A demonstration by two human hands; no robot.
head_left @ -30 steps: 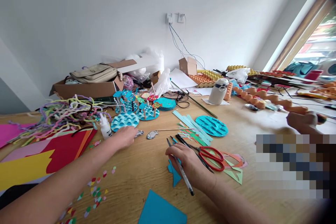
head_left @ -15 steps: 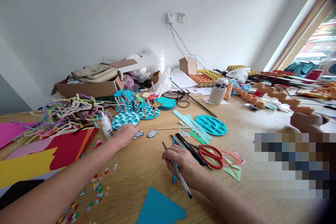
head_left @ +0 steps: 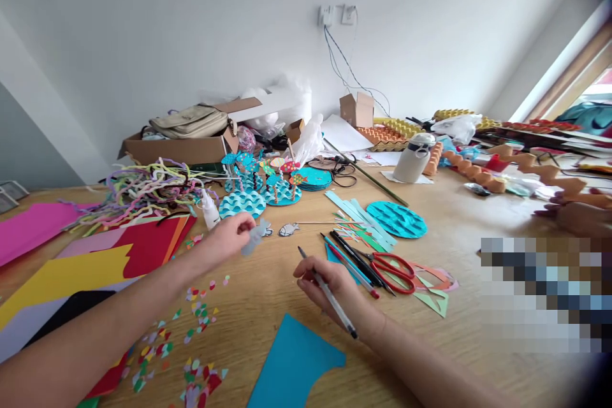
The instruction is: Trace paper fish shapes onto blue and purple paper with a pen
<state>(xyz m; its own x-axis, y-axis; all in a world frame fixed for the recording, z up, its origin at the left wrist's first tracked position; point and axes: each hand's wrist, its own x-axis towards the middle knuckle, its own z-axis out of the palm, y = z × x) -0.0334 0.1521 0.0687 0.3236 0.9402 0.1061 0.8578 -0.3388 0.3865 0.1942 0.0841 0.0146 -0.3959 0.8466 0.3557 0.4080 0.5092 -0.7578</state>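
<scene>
My left hand (head_left: 234,233) is pinching a thin, pale grey-blue paper cutout (head_left: 255,239) just above the table. Its shape is blurred. Beside it lie small fish drawings cut from paper, one a grey-and-white paper fish (head_left: 287,229) by a thin stick. A clear-barrelled pen (head_left: 329,296) rests in the closed fingers of my right hand (head_left: 335,287), its dark end toward me. Below that hand is a blue paper sheet (head_left: 291,363) with a curved cut edge. Pens (head_left: 356,264) and red-handled scissors (head_left: 392,271) lie to its right.
A white glue bottle (head_left: 209,209) stands behind my left forearm. Finished paper fish on turquoise wavy discs (head_left: 242,204) sit at the back. Coloured paper (head_left: 71,274) and confetti (head_left: 201,312) spread at left. Another person's hand (head_left: 574,220) is at the right edge.
My left hand has lifted off the table with the pale cutout in its fingers. My right hand keeps the pen. The view has turned slightly left.
</scene>
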